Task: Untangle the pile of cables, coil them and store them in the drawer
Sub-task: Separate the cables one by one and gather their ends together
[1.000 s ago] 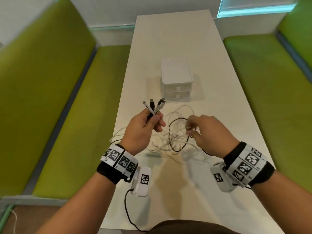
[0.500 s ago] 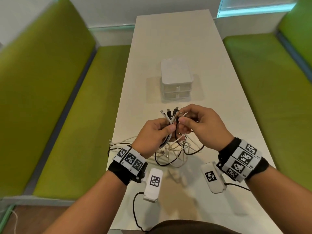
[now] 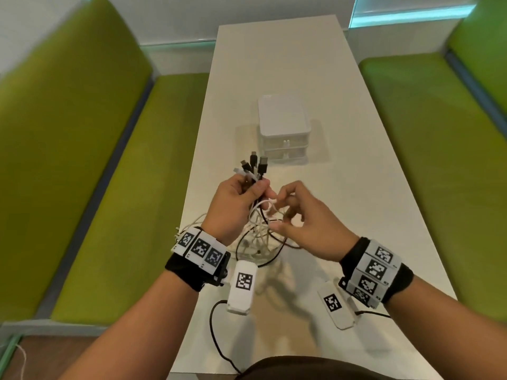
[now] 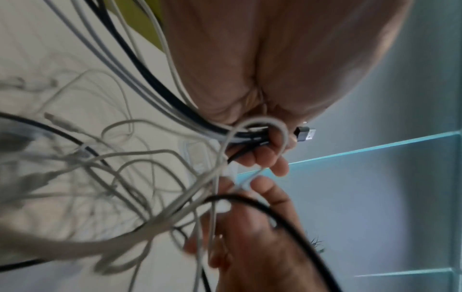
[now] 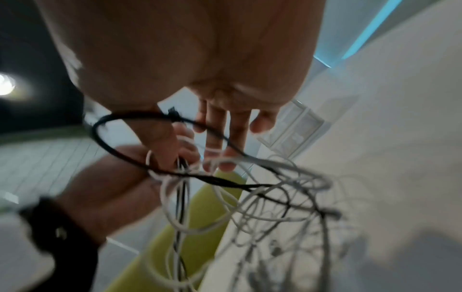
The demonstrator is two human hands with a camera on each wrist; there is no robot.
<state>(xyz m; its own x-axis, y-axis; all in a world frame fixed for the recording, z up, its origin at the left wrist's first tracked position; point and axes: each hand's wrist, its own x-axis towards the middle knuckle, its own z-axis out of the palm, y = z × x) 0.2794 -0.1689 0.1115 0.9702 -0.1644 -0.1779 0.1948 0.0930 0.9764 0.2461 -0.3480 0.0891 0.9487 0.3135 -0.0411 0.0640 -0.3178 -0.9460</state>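
My left hand (image 3: 253, 189) grips a bundle of black and white cable ends, and their plugs (image 3: 256, 165) stick up above the fist. In the left wrist view my curled fingers (image 4: 262, 156) hold the bundle, with a USB plug (image 4: 306, 134) poking out. The rest of the cable tangle (image 3: 260, 242) hangs down to the white table (image 3: 343, 204). Just right of the bundle, my right hand (image 3: 277, 212) pinches a white cable (image 3: 270, 202). The right wrist view shows my fingers (image 5: 217, 142) among white loops and a black cable (image 5: 120, 152). The white drawer unit (image 3: 284, 127) stands shut behind the hands.
Green benches (image 3: 90, 165) run along both sides of the narrow table. Tagged bands and small white camera units (image 3: 242, 286) sit on both wrists, each trailing a black lead. The table's left edge lies close to the hanging cables.
My right hand left the pile, met the bundle at my left hand, then dropped slightly to a white cable below it. My left hand lifted the bundle; more plugs stick out.
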